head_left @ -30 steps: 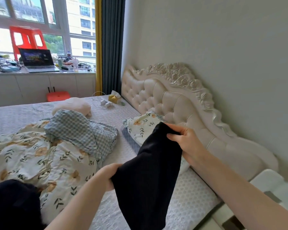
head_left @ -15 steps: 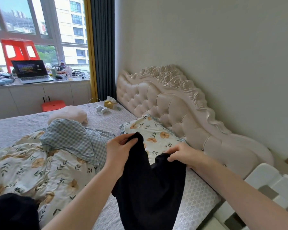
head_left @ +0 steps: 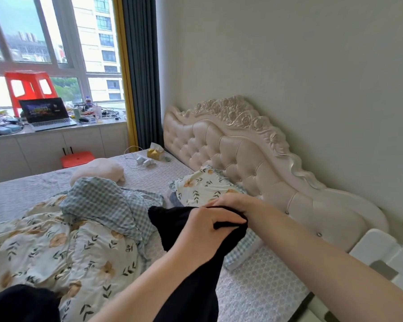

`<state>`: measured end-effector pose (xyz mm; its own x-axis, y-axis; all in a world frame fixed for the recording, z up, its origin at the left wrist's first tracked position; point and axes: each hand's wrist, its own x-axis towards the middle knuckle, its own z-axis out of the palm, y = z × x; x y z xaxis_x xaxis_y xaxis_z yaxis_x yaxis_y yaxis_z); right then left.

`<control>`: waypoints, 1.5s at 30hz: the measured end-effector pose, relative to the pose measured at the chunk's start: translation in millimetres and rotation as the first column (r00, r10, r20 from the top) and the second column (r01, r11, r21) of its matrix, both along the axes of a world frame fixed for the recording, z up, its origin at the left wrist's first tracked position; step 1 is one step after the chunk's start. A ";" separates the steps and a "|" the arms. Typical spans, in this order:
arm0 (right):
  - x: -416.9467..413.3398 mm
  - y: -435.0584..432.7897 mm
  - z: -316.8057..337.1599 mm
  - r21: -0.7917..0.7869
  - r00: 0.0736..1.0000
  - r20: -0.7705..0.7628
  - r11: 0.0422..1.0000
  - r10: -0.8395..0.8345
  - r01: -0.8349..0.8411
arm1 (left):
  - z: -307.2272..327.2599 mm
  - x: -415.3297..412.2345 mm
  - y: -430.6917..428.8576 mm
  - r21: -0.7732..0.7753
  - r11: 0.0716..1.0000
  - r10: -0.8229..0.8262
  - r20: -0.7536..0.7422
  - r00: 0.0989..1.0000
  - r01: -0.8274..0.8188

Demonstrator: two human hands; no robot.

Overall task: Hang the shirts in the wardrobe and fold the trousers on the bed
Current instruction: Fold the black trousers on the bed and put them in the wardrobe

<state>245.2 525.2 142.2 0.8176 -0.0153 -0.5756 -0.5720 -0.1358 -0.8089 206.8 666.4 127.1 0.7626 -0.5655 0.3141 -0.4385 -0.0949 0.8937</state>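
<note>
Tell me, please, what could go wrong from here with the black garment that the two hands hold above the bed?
1. The black garment hangs bunched from the left hand and the right hand, so a fold started now may come out crooked.
2. The rumpled floral duvet and the checked cloth lie close beside it. Laid there, it could wrinkle or tangle with them.

Trousers point(head_left: 170, 224) were plain black, duvet point(head_left: 56, 247) cream with orange flowers, cloth point(head_left: 102, 203) blue-white gingham, stool point(head_left: 28, 87) bright red.
</note>
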 end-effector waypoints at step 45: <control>-63.0 -65.4 184.6 -0.627 0.671 0.641 0.758 0.373 0.178 | 184.2 68.7 -38.6 -0.067 0.998 0.031 0.267 0.963 -0.013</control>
<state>182.2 459.8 326.8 0.9602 -0.0150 0.2788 0.1739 -0.7491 -0.6392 275.5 627.8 311.3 0.6575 -0.5215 0.5438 -0.6614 -0.0538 0.7481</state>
